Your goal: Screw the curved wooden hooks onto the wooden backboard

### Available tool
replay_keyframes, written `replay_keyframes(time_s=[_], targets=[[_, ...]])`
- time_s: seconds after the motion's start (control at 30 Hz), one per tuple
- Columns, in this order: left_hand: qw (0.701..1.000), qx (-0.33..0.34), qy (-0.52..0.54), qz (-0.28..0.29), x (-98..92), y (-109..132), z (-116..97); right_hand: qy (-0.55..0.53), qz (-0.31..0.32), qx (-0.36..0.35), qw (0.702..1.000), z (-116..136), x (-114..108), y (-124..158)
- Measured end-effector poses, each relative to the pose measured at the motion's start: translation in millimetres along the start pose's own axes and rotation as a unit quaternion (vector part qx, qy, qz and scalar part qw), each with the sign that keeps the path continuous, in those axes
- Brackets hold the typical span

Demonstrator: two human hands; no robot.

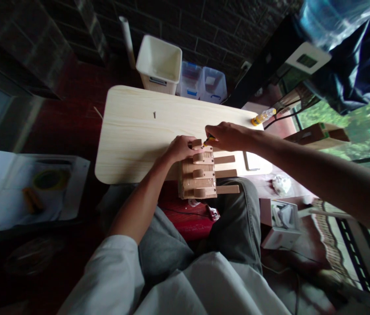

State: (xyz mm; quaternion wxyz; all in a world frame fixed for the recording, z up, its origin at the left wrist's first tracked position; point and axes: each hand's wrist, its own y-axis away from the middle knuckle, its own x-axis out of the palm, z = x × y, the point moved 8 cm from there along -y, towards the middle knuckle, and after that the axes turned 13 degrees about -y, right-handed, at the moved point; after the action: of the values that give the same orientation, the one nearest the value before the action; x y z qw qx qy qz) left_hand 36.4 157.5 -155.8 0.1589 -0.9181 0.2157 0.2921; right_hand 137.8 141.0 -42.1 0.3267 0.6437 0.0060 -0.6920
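A wooden piece with several rounded blocks and legs (199,180) lies at the near edge of the pale table (128,144), partly over my lap. My left hand (181,148) grips its far left corner, fingers closed on it. Just right of that corner, my right hand (226,136) is closed round a screwdriver (209,140) with a yellow and black handle. The tool's tip is close to the far end of the wooden piece, but whether it touches a screw is too small to tell.
Small screws (154,115) lie on the table's far left part. A yellow clear bottle (263,117) is at the far right corner, and a flat dark-edged object (251,161) near the right end. Behind the table stand a white bin (159,59) and clear boxes (213,83).
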Motion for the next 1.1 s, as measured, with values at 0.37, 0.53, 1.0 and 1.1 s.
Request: replay_keyframes(time_s=[0.37,0.53,1.0,1.1], targets=[[1.000,-0.001,0.022,0.004,-0.3,1,2,0.001,0.005,-0.043,0.999,2,-1,1],[1.000,-0.005,-0.010,-0.002,-2.3,0,3,-0.002,0.001,-0.030,1.000,-2,2,-4],[1.000,-0.005,0.002,-0.005,-0.6,0,0,0.011,0.010,-0.056,0.998,9,-5,6],[1.000,-0.005,-0.001,-0.007,-1.6,0,0,0.011,0.003,-0.065,0.998,10,-3,4]])
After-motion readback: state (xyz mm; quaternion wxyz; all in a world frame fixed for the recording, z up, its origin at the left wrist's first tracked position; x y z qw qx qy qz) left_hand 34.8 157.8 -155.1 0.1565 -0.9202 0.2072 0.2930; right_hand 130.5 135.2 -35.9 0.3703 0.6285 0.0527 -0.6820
